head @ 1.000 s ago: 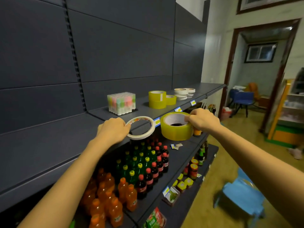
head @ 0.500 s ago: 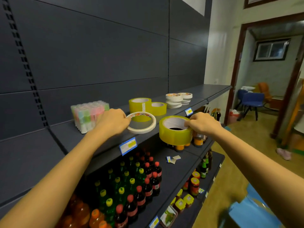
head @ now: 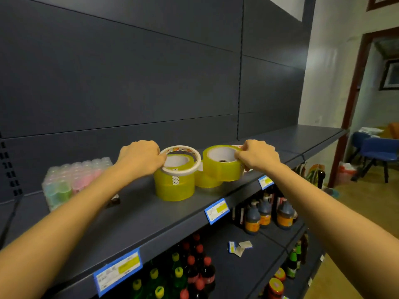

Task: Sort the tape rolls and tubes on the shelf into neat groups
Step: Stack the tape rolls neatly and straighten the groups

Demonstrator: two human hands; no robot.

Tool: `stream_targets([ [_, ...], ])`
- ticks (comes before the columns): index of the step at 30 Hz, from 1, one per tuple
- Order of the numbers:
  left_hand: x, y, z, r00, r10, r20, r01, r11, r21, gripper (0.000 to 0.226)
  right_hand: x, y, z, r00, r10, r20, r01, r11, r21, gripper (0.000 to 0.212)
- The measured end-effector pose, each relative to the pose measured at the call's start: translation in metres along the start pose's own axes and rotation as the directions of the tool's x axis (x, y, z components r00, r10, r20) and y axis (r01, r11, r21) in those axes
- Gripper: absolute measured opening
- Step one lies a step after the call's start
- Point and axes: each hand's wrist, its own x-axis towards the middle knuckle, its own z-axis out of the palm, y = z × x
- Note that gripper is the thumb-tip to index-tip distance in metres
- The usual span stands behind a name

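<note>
My left hand (head: 140, 157) holds a thin white tape roll (head: 190, 165) tilted over the top of a wide yellow tape roll (head: 173, 186) that stands on the dark shelf (head: 140, 214). My right hand (head: 258, 156) grips a second wide yellow tape roll (head: 220, 167) by its rim, above a lower yellow roll (head: 206, 180). A wrapped pack of pastel tubes (head: 69, 182) sits on the shelf to the left. A bit of white tape shows behind my right hand, mostly hidden.
Blue price tags (head: 217, 210) line the shelf's front edge. Dark sauce bottles (head: 265, 212) and soda bottles (head: 190, 272) fill the lower shelves. The shelf runs bare to the right. Blue chairs (head: 375, 152) stand beyond the doorway.
Both hands moved forward and up from in front of the shelf edge to over the shelf. The white roll now hangs over the standing yellow roll; the carried yellow roll is above the lower one.
</note>
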Motion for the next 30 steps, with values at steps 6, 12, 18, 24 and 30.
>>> stream_targets([
  [6,0.023,0.007,0.001,0.990,-0.135,-0.027,0.135,0.991,0.000,0.041,0.060,-0.005,0.028,0.992,-0.120,0.038,0.118,0.992,0.038,0.031],
  [12,0.037,0.033,0.005,0.958,-0.283,-0.032,0.284,0.959,0.011,0.041,0.098,-0.006,0.053,0.934,-0.316,0.169,0.326,0.945,-0.036,0.032],
  [18,0.056,0.081,0.015,0.932,-0.363,-0.018,0.363,0.932,0.013,0.036,0.130,0.022,0.038,0.873,-0.474,0.115,0.479,0.878,-0.021,0.048],
  [24,0.105,0.150,0.045,0.935,-0.355,-0.005,0.355,0.935,0.013,0.032,0.181,0.092,0.003,0.878,-0.473,0.072,0.474,0.880,0.006,0.040],
  [30,0.150,0.198,0.086,0.940,-0.340,-0.003,0.340,0.938,0.063,0.033,0.211,0.142,-0.002,0.885,-0.455,0.099,0.456,0.890,0.017,0.034],
])
